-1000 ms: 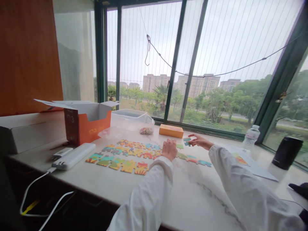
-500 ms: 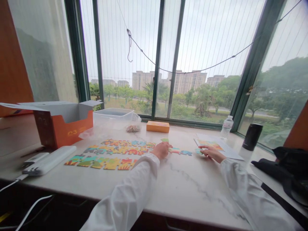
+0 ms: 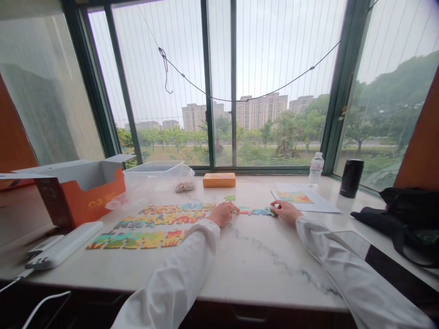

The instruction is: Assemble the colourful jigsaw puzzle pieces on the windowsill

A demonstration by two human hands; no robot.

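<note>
Rows of colourful puzzle pieces point(image 3: 154, 224) lie on the marble windowsill table point(image 3: 260, 260). A short joined strip of pieces point(image 3: 255, 211) lies between my two hands. My left hand point(image 3: 222, 214) rests curled at the strip's left end, fingertips touching a piece. My right hand point(image 3: 286, 211) lies at the strip's right end, fingers pressed on the last piece. One green piece point(image 3: 229, 198) sits alone just beyond. Both arms wear white sleeves.
An open orange box point(image 3: 80, 194), a clear plastic tub point(image 3: 157, 170) and a small orange box point(image 3: 219, 179) stand at the back. A white power bank point(image 3: 63, 237) lies left. A printed sheet point(image 3: 297, 197), water bottle point(image 3: 316, 168), black cup point(image 3: 350, 178) and dark bag point(image 3: 404, 214) are right.
The view swung right. My right hand came down from the far pieces to the strip's right end with a piece. My left hand stayed by the strip's left end.
</note>
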